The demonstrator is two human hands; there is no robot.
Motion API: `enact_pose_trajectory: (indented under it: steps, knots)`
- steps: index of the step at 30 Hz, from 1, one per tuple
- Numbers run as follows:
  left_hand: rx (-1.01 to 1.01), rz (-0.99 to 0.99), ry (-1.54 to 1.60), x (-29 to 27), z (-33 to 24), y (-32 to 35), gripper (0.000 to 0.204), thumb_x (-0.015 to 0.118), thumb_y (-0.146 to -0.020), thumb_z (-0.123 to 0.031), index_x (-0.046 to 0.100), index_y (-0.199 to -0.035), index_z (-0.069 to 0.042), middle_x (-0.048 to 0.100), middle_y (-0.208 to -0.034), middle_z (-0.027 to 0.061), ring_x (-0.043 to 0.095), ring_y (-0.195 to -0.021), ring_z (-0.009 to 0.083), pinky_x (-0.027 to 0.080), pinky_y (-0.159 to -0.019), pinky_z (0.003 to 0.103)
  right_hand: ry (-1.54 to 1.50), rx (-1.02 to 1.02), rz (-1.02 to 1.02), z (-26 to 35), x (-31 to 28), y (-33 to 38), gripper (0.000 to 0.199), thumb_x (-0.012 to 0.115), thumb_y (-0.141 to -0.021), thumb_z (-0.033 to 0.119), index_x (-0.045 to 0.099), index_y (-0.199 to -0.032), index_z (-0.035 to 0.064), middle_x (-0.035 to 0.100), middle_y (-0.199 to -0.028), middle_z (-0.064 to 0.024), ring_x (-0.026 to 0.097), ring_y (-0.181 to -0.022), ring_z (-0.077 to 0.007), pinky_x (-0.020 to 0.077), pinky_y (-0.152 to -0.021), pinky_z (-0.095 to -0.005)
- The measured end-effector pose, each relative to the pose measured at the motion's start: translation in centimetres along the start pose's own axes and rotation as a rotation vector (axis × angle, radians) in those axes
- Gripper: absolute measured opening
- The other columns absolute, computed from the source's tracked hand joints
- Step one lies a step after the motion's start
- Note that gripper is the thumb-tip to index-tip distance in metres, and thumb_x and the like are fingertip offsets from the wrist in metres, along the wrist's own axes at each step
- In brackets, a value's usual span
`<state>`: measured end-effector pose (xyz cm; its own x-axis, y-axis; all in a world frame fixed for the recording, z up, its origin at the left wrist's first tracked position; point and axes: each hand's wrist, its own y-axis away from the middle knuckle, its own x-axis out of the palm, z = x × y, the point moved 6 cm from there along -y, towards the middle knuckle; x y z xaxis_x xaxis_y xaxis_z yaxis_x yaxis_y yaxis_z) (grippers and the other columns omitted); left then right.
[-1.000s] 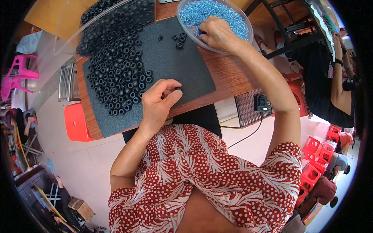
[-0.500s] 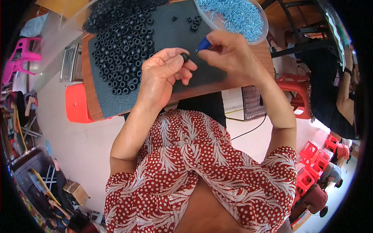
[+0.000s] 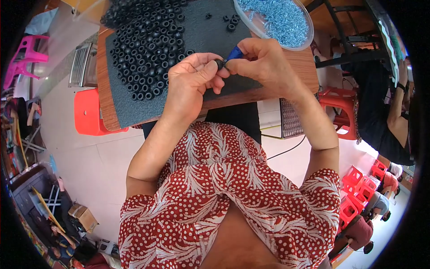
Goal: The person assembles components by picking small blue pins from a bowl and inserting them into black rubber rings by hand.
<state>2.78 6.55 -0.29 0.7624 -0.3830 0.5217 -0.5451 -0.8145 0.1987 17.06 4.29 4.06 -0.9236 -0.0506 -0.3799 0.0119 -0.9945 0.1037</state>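
A heap of loose black rubber rings (image 3: 148, 40) spreads over the dark mat (image 3: 201, 36) in the upper left of the frame, on my wooden board (image 3: 286, 85). A red stool (image 3: 87, 112) stands below it on the left. At upper centre my left hand (image 3: 192, 83) pinches one black ring (image 3: 219, 63) at its fingertips, and my right hand (image 3: 264, 62) is closed on a small blue piece (image 3: 234, 54) pressed against that ring. Above right, a clear bowl (image 3: 309, 40) holds many blue pieces (image 3: 280, 18).
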Motion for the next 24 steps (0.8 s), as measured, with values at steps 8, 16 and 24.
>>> enact_pose_trajectory:
  steps: [8, 16, 24]
  knots:
    - [0.010, -0.003, -0.079, 0.1, -0.1, 0.2, 0.018, 0.054, -0.089, -0.011, 0.057, -0.099, 0.004, 0.064, -0.080, 0.0128, 0.059, -0.063, 0.0136, 0.046, -0.056, 0.024, -0.011, -0.038, -0.014, 0.3, 0.5, 0.1, 0.021, 0.066, -0.073, 0.013, 0.057, -0.068, -0.0063, 0.052, -0.054, -0.0045, 0.042, -0.054, -0.0052, 0.0355, -0.045, -0.0271]
    - [-0.081, 0.022, 0.065, -0.7, 0.4, -0.3, 0.020, 0.055, -0.089, -0.016, 0.058, -0.096, 0.002, 0.064, -0.082, 0.0117, 0.060, -0.065, 0.0136, 0.047, -0.058, 0.024, 0.087, -0.084, 0.013, 0.2, 0.6, 0.1, 0.028, 0.069, -0.074, 0.017, 0.055, -0.066, -0.0062, 0.048, -0.051, -0.0054, 0.041, -0.053, -0.0060, 0.0351, -0.044, -0.0283]
    - [-0.040, -0.045, 0.036, -0.1, 0.3, 0.1, 0.020, 0.059, -0.087, -0.014, 0.061, -0.100, 0.002, 0.061, -0.082, 0.0068, 0.055, -0.068, 0.0101, 0.044, -0.061, 0.022, 0.051, -0.061, 0.000, -0.2, 1.1, 0.4, 0.026, 0.066, -0.073, 0.017, 0.056, -0.066, -0.0061, 0.047, -0.050, -0.0056, 0.041, -0.052, -0.0062, 0.0360, -0.044, -0.0288]
